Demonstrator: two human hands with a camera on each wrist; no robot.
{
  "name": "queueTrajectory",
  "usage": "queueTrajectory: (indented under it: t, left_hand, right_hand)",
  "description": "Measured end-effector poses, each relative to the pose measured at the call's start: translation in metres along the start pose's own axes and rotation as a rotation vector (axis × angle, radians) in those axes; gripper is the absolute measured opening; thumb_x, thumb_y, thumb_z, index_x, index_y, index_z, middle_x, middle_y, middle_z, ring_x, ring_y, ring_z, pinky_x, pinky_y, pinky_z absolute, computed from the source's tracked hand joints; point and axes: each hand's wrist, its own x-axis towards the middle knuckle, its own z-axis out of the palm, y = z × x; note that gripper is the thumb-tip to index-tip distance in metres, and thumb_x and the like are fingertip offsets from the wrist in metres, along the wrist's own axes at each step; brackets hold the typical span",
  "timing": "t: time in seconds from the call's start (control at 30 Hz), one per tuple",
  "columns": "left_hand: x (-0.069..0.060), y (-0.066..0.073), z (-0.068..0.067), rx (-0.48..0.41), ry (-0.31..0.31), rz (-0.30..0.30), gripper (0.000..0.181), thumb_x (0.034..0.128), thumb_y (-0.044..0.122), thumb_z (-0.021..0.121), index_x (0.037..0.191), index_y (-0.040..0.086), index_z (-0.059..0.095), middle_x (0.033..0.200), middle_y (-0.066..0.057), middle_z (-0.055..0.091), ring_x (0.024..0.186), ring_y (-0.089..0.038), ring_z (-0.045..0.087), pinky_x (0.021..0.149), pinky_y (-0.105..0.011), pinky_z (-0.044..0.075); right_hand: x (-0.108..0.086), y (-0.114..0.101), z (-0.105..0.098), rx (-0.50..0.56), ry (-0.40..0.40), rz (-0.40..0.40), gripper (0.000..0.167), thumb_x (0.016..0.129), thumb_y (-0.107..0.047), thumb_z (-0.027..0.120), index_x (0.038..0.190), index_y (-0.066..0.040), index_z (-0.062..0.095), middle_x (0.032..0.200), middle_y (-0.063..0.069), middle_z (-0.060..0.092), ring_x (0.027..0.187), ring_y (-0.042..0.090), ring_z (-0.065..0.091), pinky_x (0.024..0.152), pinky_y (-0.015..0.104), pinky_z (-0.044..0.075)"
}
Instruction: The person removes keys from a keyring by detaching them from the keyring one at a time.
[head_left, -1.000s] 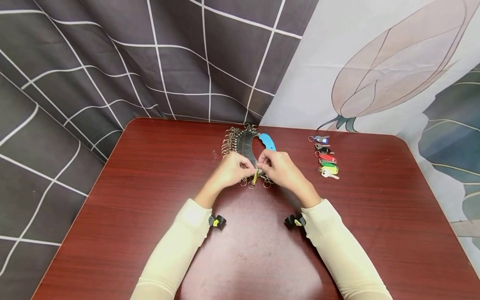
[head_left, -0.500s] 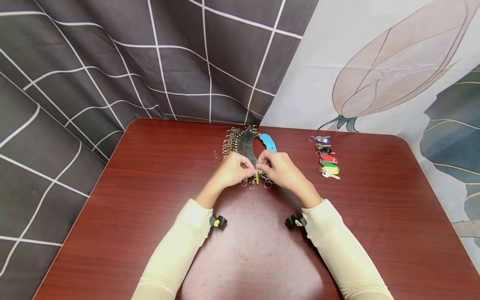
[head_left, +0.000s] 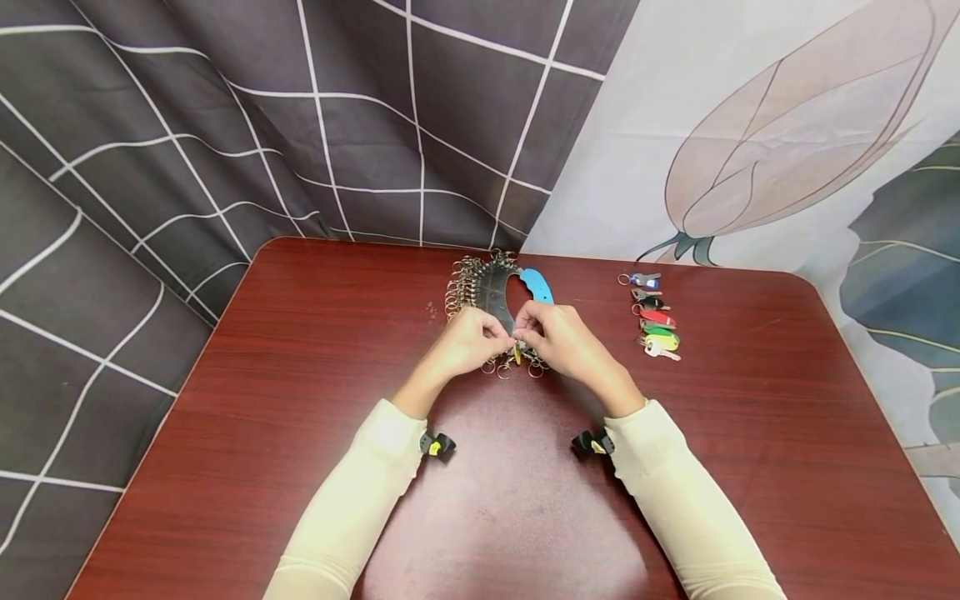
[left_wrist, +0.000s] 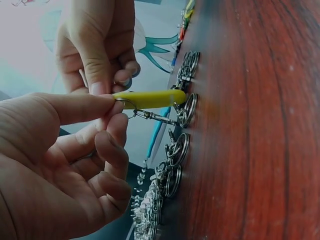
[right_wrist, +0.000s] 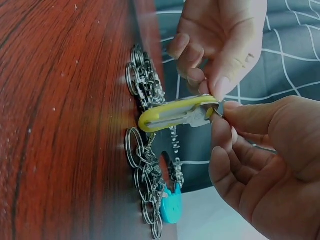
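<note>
A yellow key tag (left_wrist: 152, 100) with a silver key (right_wrist: 196, 118) hangs from a small split ring (left_wrist: 126, 103) between both hands. My left hand (head_left: 472, 337) pinches that ring between thumb and index finger. From the other side, the thumb and index finger of my right hand (head_left: 553, 331) pinch it too. A metal clip (left_wrist: 155, 116) reaches the ring in the left wrist view; whether it is threaded on cannot be told. Just beyond the fingers lies a dark curved key holder (head_left: 491, 287) with a blue grip (head_left: 536, 285), edged with several clips and rings (head_left: 459, 287).
At the right of the reddish-brown table (head_left: 750, 417) lie several tagged keys in a column, among them a blue tag (head_left: 651, 282), a red tag (head_left: 657, 317) and a yellow tag (head_left: 664, 339). A dark checked curtain (head_left: 360, 125) hangs behind the table.
The yellow tag has turned from a leftward slant to hang a little farther right, and less of it shows in the head view. Both hands have hardly moved.
</note>
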Motion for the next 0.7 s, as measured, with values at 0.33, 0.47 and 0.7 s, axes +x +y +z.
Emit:
queueTrajectory:
  t: [0.33, 0.47, 0.7]
  left_hand:
    - [0.0000, -0.0033, 0.0004, -0.049, 0.025, 0.014, 0.006, 0.0838, 0.010, 0.075, 0.081, 0.009, 0.080, 0.072, 0.000, 0.073, 0.062, -0.007, 0.057, 0.059, -0.021, 0.048]
    - [0.0005, -0.0035, -0.0003, -0.046, 0.020, -0.016, 0.007, 0.0846, 0.011, 0.074, 0.083, 0.008, 0.080, 0.074, -0.001, 0.073, 0.063, -0.007, 0.058, 0.060, -0.021, 0.048]
    - [0.0023, -0.0044, -0.0008, -0.114, -0.020, -0.041, 0.012, 0.0895, 0.011, 0.073, 0.091, 0.000, 0.079, 0.081, -0.008, 0.075, 0.067, -0.009, 0.057, 0.061, -0.022, 0.048]
  right_hand:
    - [0.0010, 0.0016, 0.0018, -0.012, 0.021, 0.001, 0.009, 0.095, -0.010, 0.074, 0.089, -0.009, 0.066, 0.076, 0.002, 0.068, 0.070, 0.013, 0.061, 0.067, 0.030, 0.051]
    - [0.0010, 0.0015, 0.0021, -0.002, 0.012, 0.001, 0.010, 0.095, -0.010, 0.074, 0.089, -0.010, 0.066, 0.077, 0.001, 0.068, 0.070, 0.013, 0.060, 0.067, 0.029, 0.051]
    - [0.0012, 0.0011, 0.0017, 0.010, 0.005, -0.016, 0.010, 0.094, -0.010, 0.074, 0.089, -0.010, 0.066, 0.077, 0.000, 0.068, 0.070, 0.011, 0.060, 0.066, 0.028, 0.050]
